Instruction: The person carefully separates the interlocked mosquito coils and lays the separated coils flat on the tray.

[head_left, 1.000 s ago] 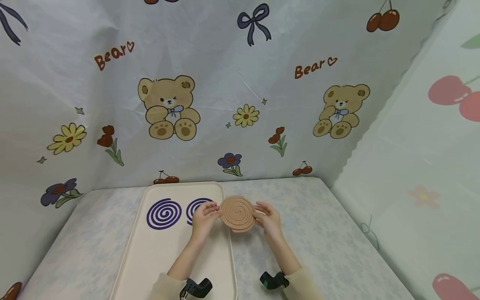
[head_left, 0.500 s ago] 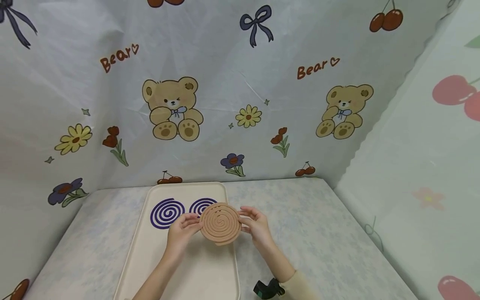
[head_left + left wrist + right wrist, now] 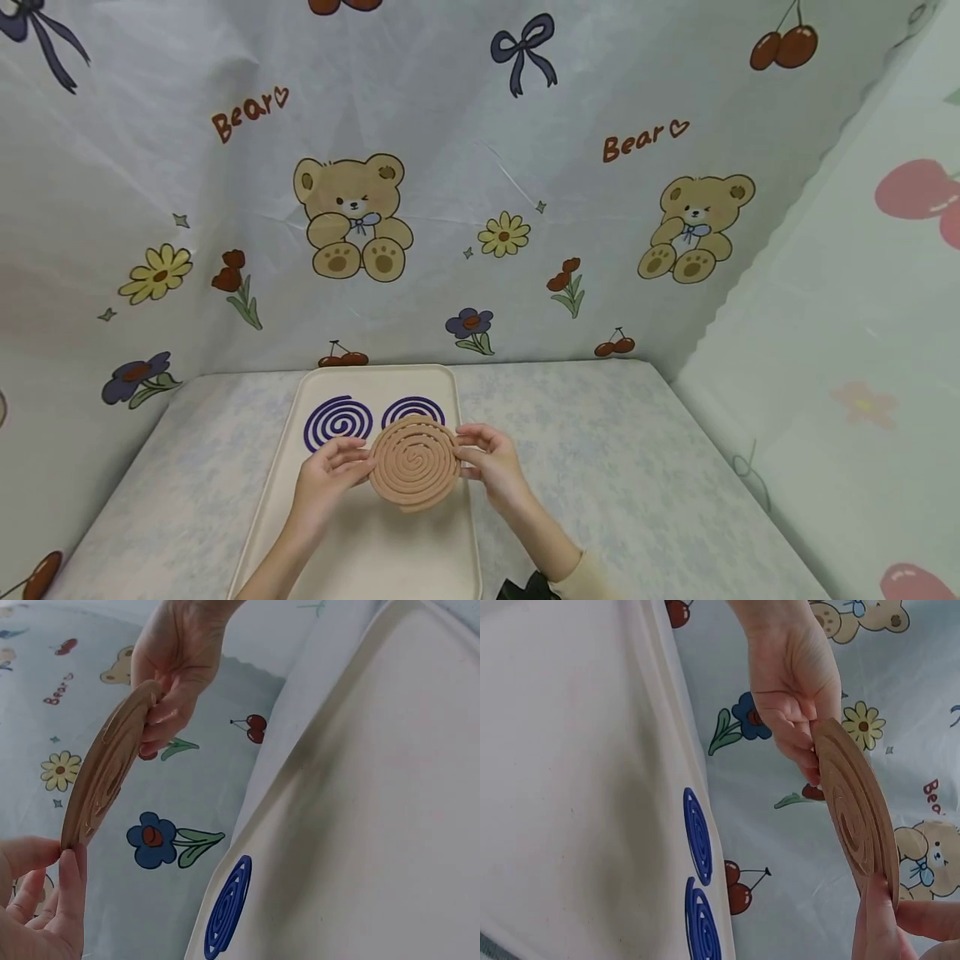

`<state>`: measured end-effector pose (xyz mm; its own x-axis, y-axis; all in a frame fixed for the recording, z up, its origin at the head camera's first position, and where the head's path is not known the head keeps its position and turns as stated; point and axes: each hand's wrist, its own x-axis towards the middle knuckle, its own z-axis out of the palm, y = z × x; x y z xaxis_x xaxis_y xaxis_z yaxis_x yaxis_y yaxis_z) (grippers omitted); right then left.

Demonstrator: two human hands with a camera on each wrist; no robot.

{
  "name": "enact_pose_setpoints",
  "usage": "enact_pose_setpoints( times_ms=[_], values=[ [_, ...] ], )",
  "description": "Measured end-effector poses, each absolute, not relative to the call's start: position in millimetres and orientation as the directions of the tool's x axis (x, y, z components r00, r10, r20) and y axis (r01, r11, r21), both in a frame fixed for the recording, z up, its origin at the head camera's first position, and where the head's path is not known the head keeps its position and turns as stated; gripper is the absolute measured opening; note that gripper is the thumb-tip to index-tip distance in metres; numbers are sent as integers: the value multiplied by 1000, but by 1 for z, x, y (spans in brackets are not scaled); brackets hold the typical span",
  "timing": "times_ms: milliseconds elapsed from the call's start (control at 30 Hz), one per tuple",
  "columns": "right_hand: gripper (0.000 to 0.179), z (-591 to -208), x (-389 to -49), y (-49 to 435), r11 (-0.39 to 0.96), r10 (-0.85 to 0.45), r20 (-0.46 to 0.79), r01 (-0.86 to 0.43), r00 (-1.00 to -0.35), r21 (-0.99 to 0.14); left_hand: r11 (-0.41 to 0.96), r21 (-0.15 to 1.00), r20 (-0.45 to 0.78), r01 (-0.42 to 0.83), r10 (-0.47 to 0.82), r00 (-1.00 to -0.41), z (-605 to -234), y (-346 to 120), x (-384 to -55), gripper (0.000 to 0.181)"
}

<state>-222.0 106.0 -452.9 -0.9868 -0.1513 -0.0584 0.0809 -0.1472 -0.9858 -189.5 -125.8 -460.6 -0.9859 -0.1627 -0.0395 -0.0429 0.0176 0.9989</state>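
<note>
A tan mosquito coil, a tightly wound flat disc, is held up between both hands over the upper part of a cream tray. My left hand pinches its left edge between thumb and fingers. At the opposite edge, my right hand pinches it the same way. Seen from the left wrist, the coil is thin and tilted, clear of the tray. Two dark blue spiral coils lie flat near the tray's far end: the left one is mostly visible, the right one partly hidden behind the tan disc.
The tray rests on a pale mottled tabletop. Behind it hangs a white sheet printed with bears and flowers, and another printed sheet closes off the right side. A black wrist device shows at the bottom edge.
Both hands have carried the tan coil left and toward the person, from the tray's right edge to over the tray. The right blue coil's visible part has changed. The head view has shifted slightly.
</note>
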Motion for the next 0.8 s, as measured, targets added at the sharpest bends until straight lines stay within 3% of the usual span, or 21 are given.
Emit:
enact_pose_setpoints(
  times_ms=[567,800],
  values=[
    [41,-452,-217,90,-151,-185,-33,62,-982,-987,-17,998,-66,-63,-243,-968,-459,-137,-182,28],
    [42,-449,-217,89,-138,-168,-33,56,-985,-989,-59,998,-19,-6,-230,-973,-460,-136,-181,35]
  ],
)
